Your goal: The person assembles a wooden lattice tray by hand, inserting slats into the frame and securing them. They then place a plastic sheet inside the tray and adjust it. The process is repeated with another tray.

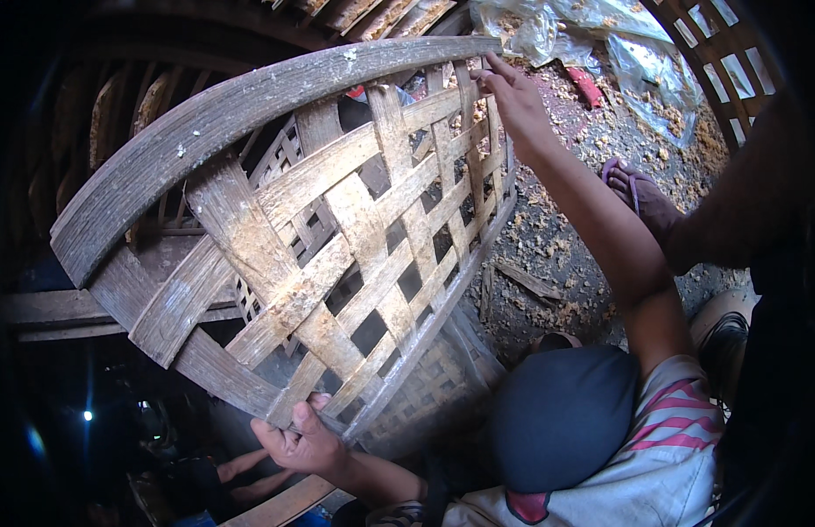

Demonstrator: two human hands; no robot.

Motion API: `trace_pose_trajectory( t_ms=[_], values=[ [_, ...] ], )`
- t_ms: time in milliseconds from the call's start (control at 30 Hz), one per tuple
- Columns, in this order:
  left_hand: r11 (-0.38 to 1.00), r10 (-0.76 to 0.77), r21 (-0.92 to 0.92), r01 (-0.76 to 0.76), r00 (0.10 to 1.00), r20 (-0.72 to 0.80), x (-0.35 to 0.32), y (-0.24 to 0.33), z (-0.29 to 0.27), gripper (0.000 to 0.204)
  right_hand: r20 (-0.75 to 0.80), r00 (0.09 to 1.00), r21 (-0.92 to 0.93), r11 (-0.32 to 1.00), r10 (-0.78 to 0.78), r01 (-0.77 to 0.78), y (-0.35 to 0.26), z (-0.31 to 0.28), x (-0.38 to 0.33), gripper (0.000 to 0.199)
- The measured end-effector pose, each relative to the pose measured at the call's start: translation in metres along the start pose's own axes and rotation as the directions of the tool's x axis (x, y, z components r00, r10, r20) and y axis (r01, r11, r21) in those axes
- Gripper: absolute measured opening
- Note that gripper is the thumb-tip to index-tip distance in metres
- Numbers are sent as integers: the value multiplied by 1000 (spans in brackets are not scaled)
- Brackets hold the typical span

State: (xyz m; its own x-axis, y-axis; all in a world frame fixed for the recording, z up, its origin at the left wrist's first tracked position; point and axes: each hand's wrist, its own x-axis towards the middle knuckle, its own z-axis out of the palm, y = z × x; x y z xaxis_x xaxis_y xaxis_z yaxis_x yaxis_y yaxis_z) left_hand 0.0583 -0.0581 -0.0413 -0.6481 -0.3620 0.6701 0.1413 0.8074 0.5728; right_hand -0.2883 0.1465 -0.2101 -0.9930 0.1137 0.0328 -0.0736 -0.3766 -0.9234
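Note:
A large woven bamboo basket (337,211), tilted on its side, fills the middle of the head view. Wide, pale strips form its open lattice, and a thick, weathered grey rim (275,88) curves across the top. At the far end of that rim, my right hand (517,101) is closed on the edge, with its fingers bent over the corner. My left hand (306,443) grips the near lower edge, thumb up and fingers curled around the strip. Through the gaps, part of another lattice (293,167) shows behind.
Crumbs and wood scraps (530,281) litter the dark floor. Crumpled clear plastic (644,79) lies at the back right, near another lattice basket (724,61). A sandalled foot (640,193) rests at right. A dark rounded cloth shape (561,417) bulges between my arms. Another person's forearms (253,474) show lower left.

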Motion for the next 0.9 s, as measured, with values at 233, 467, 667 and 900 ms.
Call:
trace_pose_trajectory(
  t_ms=[233,467,667,900],
  values=[
    [999,26,33,-26,1000,7,-1,4,0,33,34,966,-255,933,-255,255,-18,12,-30,48],
    [1000,-9,8,9,1000,-9,3,18,4,36,-56,998,145,989,5,3,-47,43,-34,55],
    [1000,11,28,-11,1000,-6,0,14,6,36,-159,979,362,930,127,-62,-53,47,-34,37],
    [999,44,19,-44,999,1,-3,13,4,35,-45,970,449,872,239,-194,-51,33,-28,19]
  ],
)
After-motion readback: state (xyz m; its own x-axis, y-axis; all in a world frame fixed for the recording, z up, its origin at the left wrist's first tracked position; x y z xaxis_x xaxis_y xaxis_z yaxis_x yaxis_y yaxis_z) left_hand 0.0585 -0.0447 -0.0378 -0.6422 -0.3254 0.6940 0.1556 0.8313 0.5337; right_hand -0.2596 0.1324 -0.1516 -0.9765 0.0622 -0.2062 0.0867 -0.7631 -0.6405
